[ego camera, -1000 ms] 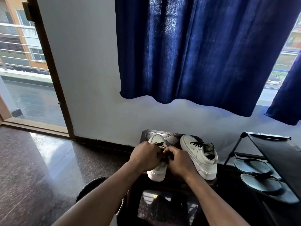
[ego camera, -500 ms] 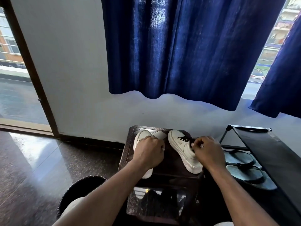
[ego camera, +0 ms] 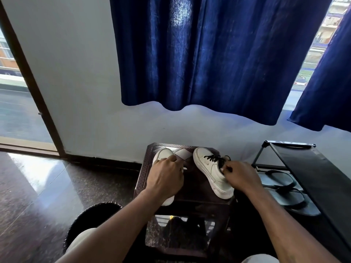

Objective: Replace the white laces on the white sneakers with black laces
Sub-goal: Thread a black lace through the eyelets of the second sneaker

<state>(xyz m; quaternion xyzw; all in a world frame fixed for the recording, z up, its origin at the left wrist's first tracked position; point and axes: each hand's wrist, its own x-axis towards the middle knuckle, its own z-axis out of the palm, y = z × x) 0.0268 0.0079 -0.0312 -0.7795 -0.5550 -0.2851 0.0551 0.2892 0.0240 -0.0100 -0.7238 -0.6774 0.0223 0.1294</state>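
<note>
Two white sneakers stand toes-away on a small dark stool (ego camera: 191, 186). My left hand (ego camera: 165, 177) grips the left sneaker (ego camera: 163, 153) over its middle and hides its lacing. The right sneaker (ego camera: 207, 168) carries black laces (ego camera: 215, 159) across its front. My right hand (ego camera: 241, 176) holds that sneaker at its collar, fingers curled at the opening near the lace ends. No white lace shows clearly.
A black shoe rack (ego camera: 311, 168) with grey flip-flops (ego camera: 281, 186) stands right of the stool. A dark round mat (ego camera: 89, 219) lies on the glossy floor at left. Blue curtains (ego camera: 209, 54) hang above; a glass door (ego camera: 17, 103) is at far left.
One second ago both hands worked together on the left sneaker. My right hand has moved over to the right sneaker's collar, while my left hand stays on the left sneaker.
</note>
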